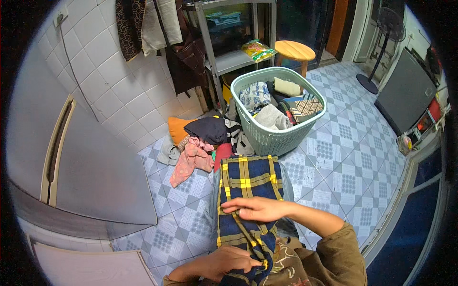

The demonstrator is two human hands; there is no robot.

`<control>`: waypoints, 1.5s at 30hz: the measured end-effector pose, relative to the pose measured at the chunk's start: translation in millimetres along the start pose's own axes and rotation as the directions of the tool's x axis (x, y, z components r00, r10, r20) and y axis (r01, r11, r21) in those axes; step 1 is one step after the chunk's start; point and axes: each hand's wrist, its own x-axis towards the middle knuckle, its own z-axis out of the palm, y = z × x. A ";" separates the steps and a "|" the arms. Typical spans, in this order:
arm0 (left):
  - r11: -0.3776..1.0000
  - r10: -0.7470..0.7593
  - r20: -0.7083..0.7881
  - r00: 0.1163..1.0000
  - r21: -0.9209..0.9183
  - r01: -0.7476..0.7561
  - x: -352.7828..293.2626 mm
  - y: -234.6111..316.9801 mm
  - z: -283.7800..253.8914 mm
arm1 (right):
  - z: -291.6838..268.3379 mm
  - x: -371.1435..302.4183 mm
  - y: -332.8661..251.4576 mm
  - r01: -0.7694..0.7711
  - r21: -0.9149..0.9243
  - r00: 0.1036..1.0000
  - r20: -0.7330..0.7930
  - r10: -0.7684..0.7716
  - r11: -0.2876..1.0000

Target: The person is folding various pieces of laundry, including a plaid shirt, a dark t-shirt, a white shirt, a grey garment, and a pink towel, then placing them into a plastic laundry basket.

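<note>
The plaid cloth (248, 177) lies along the lap (288, 185), under the right grip (260, 209), which is flat and open; the left grip (228, 263) pinches its bunched near end.

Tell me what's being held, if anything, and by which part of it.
The plaid cloth, seemingly by its bunched near end, in the left grip; the right grip lies open on top.

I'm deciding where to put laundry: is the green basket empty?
Not empty: the green basket holds several bundled cloths, including a cream bundle and grey cloth.
</note>
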 end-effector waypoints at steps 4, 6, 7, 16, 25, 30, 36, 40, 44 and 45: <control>0.994 -0.111 0.008 0.994 0.025 0.110 -6.9 -8.0 -4.9 | 14.6 -16.6 9.4 0.137 -0.254 0.990 -0.003 -0.143 0.957; 0.979 -0.193 -0.007 0.981 -0.066 0.192 -17.7 -12.8 -9.8 | 14.2 -30.8 8.2 0.194 -0.257 0.969 -0.101 -0.226 0.947; 0.948 -0.318 -0.039 0.947 -0.028 0.318 -21.1 -14.6 -13.2 | 13.2 -38.5 6.1 0.242 -0.266 0.932 -0.202 -0.300 0.933; 0.939 -0.263 -0.668 0.696 -0.011 0.344 36.3 -45.5 -92.4 | 23.0 -56.5 31.8 -0.442 -0.388 0.827 -0.525 0.200 0.809; 0.582 0.118 -0.761 0.638 0.573 0.577 47.6 -123.0 -116.8 | 30.6 -56.0 42.8 -0.355 -0.301 0.573 -0.818 -0.048 0.885; 0.392 -0.005 -0.279 0.960 0.883 0.259 10.9 -113.9 -50.7 | 48.7 -57.8 46.9 -0.277 -0.906 0.841 -0.390 -0.376 0.321; 0.303 -0.131 -0.268 0.954 0.906 0.296 -18.0 -127.0 -65.8 | 9.8 -62.8 68.4 -0.328 -0.936 0.863 -0.353 -0.362 0.131; 0.390 0.139 -0.398 0.907 0.864 0.320 1.3 -118.7 -113.5 | -48.0 -54.2 29.9 -0.344 -0.881 0.806 -0.454 -0.379 0.324; 0.293 0.428 -0.324 0.844 0.933 0.209 71.8 -37.8 -208.9 | -136.4 -16.1 -86.6 -0.413 -0.866 0.747 -0.500 -0.438 0.282; 0.253 0.539 -0.314 0.782 0.945 0.205 90.9 -23.3 -223.9 | -152.2 -12.4 -111.7 -0.380 -0.875 0.719 -0.484 -0.499 0.301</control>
